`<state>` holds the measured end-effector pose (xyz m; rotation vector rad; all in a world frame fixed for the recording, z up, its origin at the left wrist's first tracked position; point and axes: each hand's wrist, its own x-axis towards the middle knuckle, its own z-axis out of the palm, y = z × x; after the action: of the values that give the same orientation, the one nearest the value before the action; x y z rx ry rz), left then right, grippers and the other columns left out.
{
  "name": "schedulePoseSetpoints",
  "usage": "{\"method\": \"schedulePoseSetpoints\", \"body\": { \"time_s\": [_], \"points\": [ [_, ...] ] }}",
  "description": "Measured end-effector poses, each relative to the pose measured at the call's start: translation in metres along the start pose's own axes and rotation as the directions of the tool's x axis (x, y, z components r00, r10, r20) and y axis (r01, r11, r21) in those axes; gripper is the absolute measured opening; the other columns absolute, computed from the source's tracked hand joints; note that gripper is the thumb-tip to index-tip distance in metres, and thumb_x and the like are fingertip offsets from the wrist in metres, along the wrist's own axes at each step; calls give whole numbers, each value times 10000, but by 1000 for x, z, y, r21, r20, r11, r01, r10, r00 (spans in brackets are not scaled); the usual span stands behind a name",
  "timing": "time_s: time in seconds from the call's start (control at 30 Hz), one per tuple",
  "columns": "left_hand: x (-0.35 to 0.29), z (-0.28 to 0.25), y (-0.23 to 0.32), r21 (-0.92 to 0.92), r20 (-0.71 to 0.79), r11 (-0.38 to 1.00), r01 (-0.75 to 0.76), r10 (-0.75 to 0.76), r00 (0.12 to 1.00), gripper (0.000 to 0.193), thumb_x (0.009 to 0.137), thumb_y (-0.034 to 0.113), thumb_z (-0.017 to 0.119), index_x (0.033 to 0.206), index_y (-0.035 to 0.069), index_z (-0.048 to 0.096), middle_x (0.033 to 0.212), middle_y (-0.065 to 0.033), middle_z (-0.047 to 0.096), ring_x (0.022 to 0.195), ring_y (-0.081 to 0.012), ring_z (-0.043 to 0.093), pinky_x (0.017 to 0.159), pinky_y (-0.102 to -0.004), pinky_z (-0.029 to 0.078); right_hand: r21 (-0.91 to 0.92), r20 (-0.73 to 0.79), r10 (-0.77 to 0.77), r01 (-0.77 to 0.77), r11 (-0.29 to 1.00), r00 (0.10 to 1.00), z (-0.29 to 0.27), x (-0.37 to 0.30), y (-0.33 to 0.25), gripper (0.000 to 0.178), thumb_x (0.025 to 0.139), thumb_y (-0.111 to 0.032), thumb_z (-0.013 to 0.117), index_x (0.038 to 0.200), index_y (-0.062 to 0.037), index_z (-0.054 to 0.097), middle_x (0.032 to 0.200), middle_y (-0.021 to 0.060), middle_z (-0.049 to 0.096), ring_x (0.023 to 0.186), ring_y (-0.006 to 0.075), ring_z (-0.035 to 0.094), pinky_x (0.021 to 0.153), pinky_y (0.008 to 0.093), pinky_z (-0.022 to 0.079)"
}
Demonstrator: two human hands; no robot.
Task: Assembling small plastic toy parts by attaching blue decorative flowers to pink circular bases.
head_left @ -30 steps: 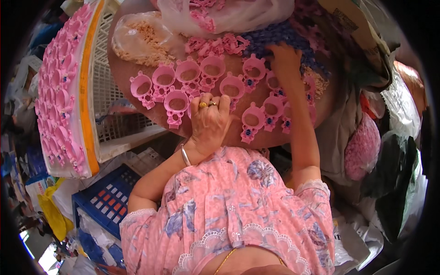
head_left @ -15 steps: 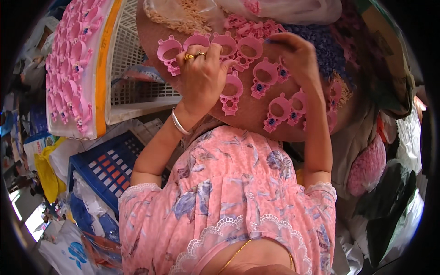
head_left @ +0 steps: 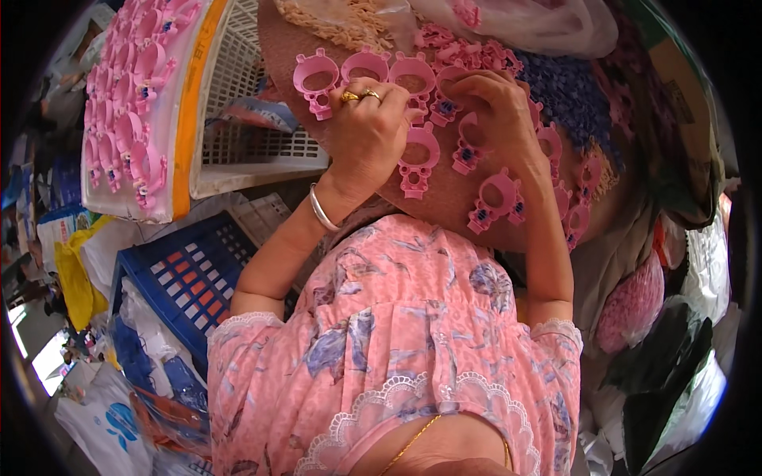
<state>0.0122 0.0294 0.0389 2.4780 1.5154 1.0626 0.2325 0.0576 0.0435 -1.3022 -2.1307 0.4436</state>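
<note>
My left hand (head_left: 369, 131), with gold rings and a silver bangle, is curled over a row of pink plastic ring-shaped pieces with small ears (head_left: 319, 78); its fingertips and anything between them are hidden. My right hand (head_left: 504, 115) bends over the row's right end, fingers drawn together at an eared ring (head_left: 446, 79). A small blue part (head_left: 446, 108) shows on that ring's lower end. What the right fingertips hold is hidden. Below my left hand lies a similar piece (head_left: 417, 159) with no blue part visible. Several pieces with blue parts (head_left: 494, 198) lie near my right forearm.
Behind the hands are heaps of tan parts (head_left: 341, 24), pink parts (head_left: 468, 54) and blue parts (head_left: 563, 83), beside a clear plastic bag (head_left: 540, 28). At left, a white crate (head_left: 262, 178) adjoins a box covered with pink pieces (head_left: 181, 135). A blue basket (head_left: 186, 270) stands lower left.
My right hand has come from the edge of the heaps down onto the row's right-end ring, where a blue part now shows. My left hand stays at the row. The whole view has shifted slightly.
</note>
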Motion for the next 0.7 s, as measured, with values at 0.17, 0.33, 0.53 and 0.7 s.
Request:
{"method": "schedulePoseSetpoints", "body": {
  "time_s": [0.17,0.33,0.53,0.7],
  "points": [
    [-1,4,8,14,43,1000,-22,22,999,197,777,224,764,904,102,676,924,-37,706,936,-246,622,862,-387,383,-67,-27,-20,18,998,999,5,-2,1,213,741,17,703,940,-54,726,988,66,709,963,263,636,851,376,481],
    [0,16,12,-63,53,996,-65,68,996,175,780,175,744,912,84,675,913,-48,696,949,-259,613,870,-389,379,-194,24,-41,45,980,999,9,-5,-2,221,741,-6,713,945,-89,723,954,55,678,921,289,602,836,376,447],
    [9,24,17,-12,86,997,-74,75,993,114,755,14,591,850,77,580,796,-92,658,894,-279,608,854,-412,371,-190,77,20,-5,982,997,-1,-1,-7,407,664,58,657,1046,-78,684,955,71,672,938,315,587,849,377,445],
    [17,35,16,26,92,999,-46,44,995,232,739,20,607,949,69,523,636,-106,608,853,-297,604,823,-412,368,-231,102,-64,86,969,993,3,-3,-5,436,624,65,636,1042,-56,676,981,103,655,978,327,574,873,393,445]
  ]
}}
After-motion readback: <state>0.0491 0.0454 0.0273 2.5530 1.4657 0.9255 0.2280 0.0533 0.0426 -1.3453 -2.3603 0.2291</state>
